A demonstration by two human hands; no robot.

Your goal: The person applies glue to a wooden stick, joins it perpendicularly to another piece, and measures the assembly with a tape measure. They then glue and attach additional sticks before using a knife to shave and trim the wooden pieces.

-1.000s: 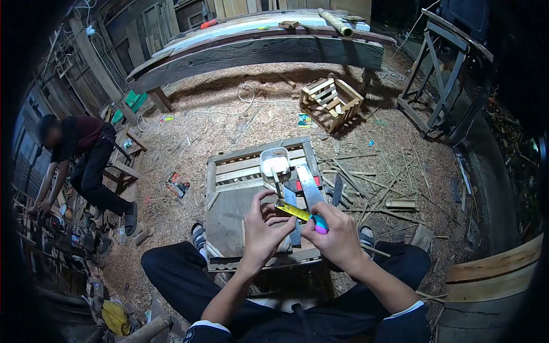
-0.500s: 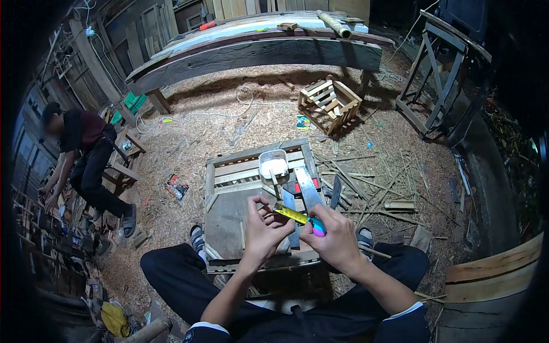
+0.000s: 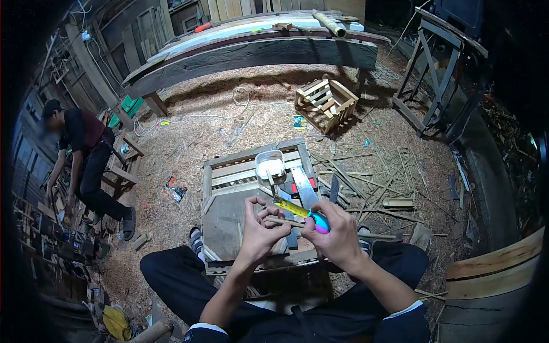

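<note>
My right hand (image 3: 337, 237) grips a blue-and-pink tape measure (image 3: 320, 222), its yellow blade drawn out toward my left hand. A thin wooden stick (image 3: 289, 222) is pinched in the closed fingers of my left hand (image 3: 263, 231); it runs just below the blade and passes behind my right hand, coming out on the far side. Beneath both hands is a low wooden worktable (image 3: 226, 214). On it lie a handsaw (image 3: 305, 188) and a white plastic tub (image 3: 270, 164) with pale contents and a stick tool leaning in it.
A slatted wooden crate (image 3: 327, 106) stands on the shavings ahead, before a long bench (image 3: 251, 62). Cut strips (image 3: 383, 183) litter the floor at right. A power tool (image 3: 175, 188) lies left of the worktable. Another person (image 3: 86, 154) bends over at far left.
The stick has swung upward and now lies nearly along the tape blade. Both hands stay almost in place. The person at left has shifted their arms slightly.
</note>
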